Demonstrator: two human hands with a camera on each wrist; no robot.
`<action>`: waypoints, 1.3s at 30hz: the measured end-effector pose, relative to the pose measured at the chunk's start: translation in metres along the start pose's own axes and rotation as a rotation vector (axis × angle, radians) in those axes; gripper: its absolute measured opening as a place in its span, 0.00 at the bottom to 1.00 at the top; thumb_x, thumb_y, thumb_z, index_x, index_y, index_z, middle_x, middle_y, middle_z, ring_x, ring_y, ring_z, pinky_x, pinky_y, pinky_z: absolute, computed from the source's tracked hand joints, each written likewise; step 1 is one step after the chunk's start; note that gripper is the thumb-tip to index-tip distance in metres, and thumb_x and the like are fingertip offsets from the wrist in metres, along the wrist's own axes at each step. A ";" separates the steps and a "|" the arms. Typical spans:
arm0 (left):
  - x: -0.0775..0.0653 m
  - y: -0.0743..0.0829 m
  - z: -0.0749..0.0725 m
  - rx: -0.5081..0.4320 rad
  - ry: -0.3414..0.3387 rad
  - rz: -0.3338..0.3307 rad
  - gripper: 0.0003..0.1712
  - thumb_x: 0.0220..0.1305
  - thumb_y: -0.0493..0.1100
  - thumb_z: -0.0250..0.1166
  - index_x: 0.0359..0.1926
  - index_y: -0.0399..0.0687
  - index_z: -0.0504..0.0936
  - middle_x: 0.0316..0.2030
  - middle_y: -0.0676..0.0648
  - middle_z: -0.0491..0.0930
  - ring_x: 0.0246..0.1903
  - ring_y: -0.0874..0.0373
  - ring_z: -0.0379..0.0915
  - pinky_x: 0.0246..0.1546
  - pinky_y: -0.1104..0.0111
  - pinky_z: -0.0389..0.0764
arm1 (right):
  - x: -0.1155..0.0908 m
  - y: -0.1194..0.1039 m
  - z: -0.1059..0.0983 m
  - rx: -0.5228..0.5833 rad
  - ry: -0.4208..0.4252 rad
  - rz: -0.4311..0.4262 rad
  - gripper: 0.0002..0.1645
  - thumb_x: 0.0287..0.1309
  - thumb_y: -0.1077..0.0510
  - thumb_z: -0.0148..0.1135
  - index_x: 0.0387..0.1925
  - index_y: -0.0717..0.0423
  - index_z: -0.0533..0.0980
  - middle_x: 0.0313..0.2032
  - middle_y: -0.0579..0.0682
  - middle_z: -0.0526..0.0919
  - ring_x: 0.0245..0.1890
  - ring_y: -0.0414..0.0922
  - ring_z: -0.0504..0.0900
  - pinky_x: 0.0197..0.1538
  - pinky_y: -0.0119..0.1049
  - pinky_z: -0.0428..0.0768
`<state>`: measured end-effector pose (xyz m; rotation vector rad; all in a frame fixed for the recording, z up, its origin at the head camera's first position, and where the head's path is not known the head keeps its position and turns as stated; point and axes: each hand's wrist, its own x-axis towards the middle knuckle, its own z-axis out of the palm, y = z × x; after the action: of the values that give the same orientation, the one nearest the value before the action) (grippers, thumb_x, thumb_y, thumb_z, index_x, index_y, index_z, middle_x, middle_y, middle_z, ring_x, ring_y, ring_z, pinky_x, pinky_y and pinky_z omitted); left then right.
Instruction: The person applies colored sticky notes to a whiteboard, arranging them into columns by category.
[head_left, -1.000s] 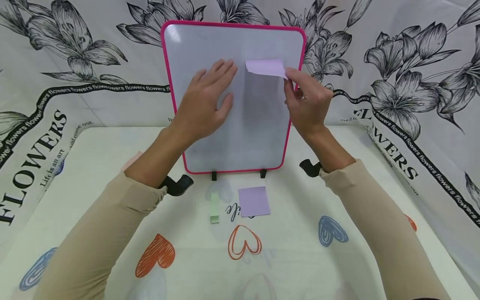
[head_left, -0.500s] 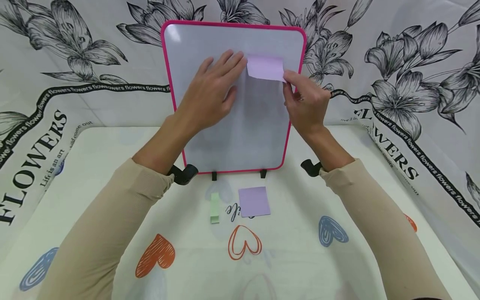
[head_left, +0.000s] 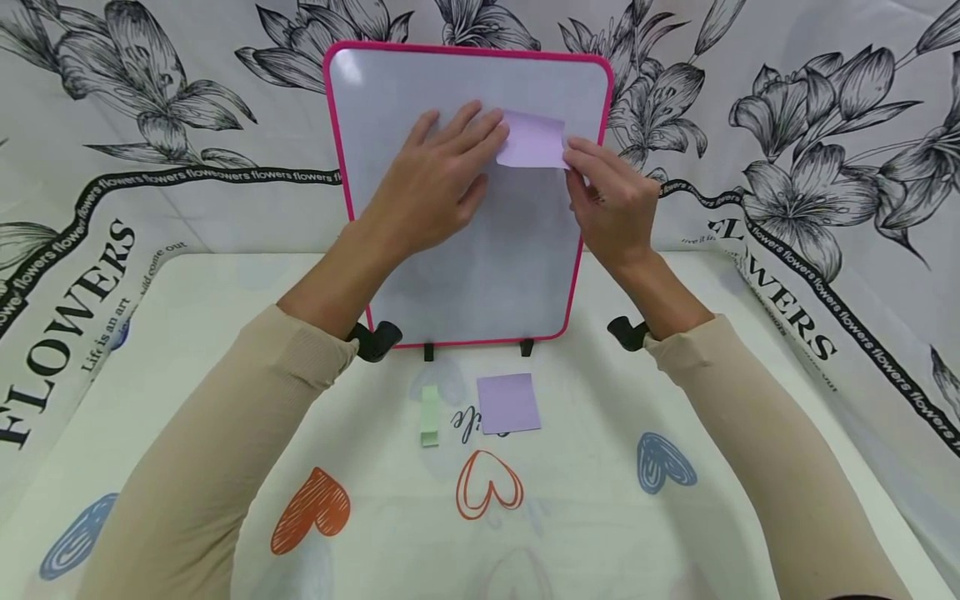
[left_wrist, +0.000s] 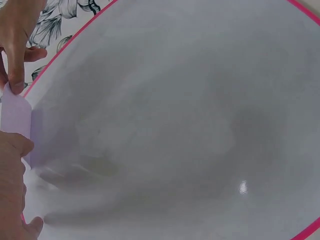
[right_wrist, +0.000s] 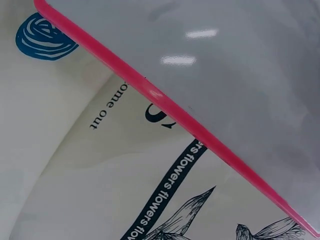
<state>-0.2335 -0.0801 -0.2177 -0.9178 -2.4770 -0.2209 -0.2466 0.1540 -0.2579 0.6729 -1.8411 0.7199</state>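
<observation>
A purple sticky note [head_left: 531, 142] lies against the upper right part of a whiteboard [head_left: 465, 275] with a pink frame. My right hand [head_left: 613, 196] pinches the note's lower right corner between thumb and fingertips. The left hand [head_left: 437, 179] spreads its fairly straight fingers over the board, and its fingertips touch the note's left edge. In the left wrist view, the note [left_wrist: 16, 114] shows between both hands, its lower edge standing off the board. Neither hand appears in the right wrist view, only the board [right_wrist: 240, 80] and its frame.
On the table below the board lie another purple square sticky note [head_left: 508, 404] and a small green paper strip [head_left: 429, 417]. Two black feet hold up the board, one of them the left foot [head_left: 429, 352]. A flower-printed cloth [head_left: 810, 125] hangs behind.
My left hand has moved right and up, from beside the note onto its left edge. The note has flattened and come lower, with the right hand keeping its corner.
</observation>
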 end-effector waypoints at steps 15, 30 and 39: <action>0.008 0.003 0.004 0.087 0.042 -0.006 0.29 0.76 0.47 0.53 0.74 0.52 0.64 0.72 0.49 0.62 0.75 0.50 0.49 0.74 0.51 0.41 | -0.001 0.006 -0.003 -0.035 -0.010 -0.047 0.10 0.62 0.63 0.66 0.43 0.63 0.86 0.48 0.54 0.87 0.45 0.51 0.87 0.34 0.47 0.85; 0.005 -0.001 0.007 0.111 0.035 0.005 0.28 0.77 0.48 0.50 0.74 0.51 0.64 0.72 0.48 0.62 0.75 0.48 0.50 0.74 0.50 0.39 | -0.001 0.006 -0.002 -0.044 -0.021 -0.051 0.09 0.62 0.63 0.66 0.41 0.63 0.86 0.46 0.55 0.87 0.45 0.52 0.88 0.33 0.49 0.84; 0.004 -0.003 0.009 0.121 0.024 0.007 0.29 0.76 0.48 0.49 0.75 0.51 0.63 0.73 0.48 0.60 0.76 0.49 0.47 0.74 0.51 0.36 | -0.002 0.007 -0.002 -0.056 -0.037 -0.037 0.10 0.62 0.61 0.67 0.43 0.62 0.86 0.46 0.56 0.87 0.46 0.52 0.87 0.37 0.48 0.85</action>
<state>-0.2410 -0.0773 -0.2233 -0.8680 -2.4349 -0.0780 -0.2492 0.1603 -0.2604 0.6864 -1.8704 0.6336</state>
